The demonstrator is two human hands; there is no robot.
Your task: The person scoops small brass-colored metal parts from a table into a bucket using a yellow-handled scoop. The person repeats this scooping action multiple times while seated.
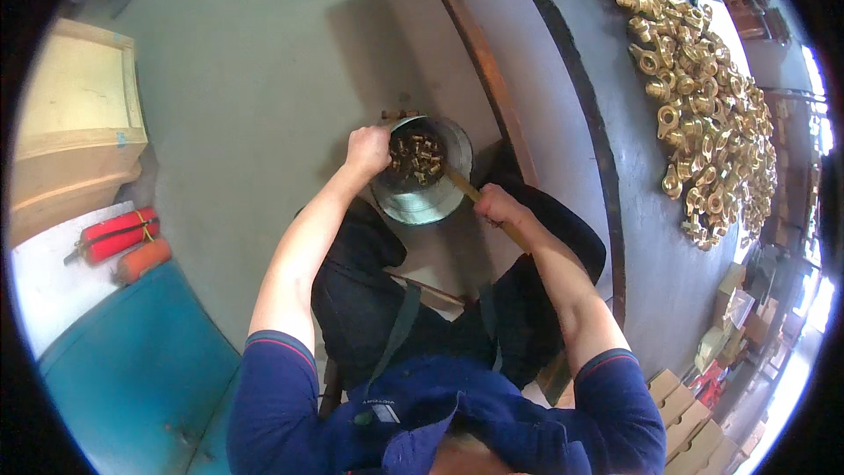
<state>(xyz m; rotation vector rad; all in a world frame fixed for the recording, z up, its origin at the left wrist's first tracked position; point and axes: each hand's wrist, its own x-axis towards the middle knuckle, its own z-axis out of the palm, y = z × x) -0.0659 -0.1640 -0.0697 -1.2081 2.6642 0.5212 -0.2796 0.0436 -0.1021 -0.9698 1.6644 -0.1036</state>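
Brass-coloured small metal pieces (pixel 422 163) lie loose inside a silver-grey round metal bucket (pixel 422 207), which stands on the grey-green floor (pixel 246 62) just in front of the seated person, roughly between the knees in black trousers (pixel 352 317). That spot probably suits both arms, since each can reach the mouth from its own side and the eyes look almost straight into it. Whether the bucket is upright or slightly tipped, I cannot tell.

The left hand (pixel 367 149) is closed on the bucket's left rim, fingers curled in; the fingertips are hidden. Such a grip likely steadies the vessel against whatever push comes from the other side. The right hand (pixel 498 204) is wrapped around a long, yellowish-brown, wood-like stick (pixel 459 181), which slants over the right rim into the bucket. Held partway along, it leaves a length free ahead of the knuckles, presumably so the hand can stay outside. The stick's far end is too dark to make out.

To the right, a dark grey table (pixel 646 229) carries a broad heap of shiny golden metal fittings with ring-shaped ends (pixel 703 114), spread near the seat, perhaps for easy reach. Well apart on the left, red cylinders (pixel 114 236) lie on their sides near a pale wooden crate (pixel 79 79).
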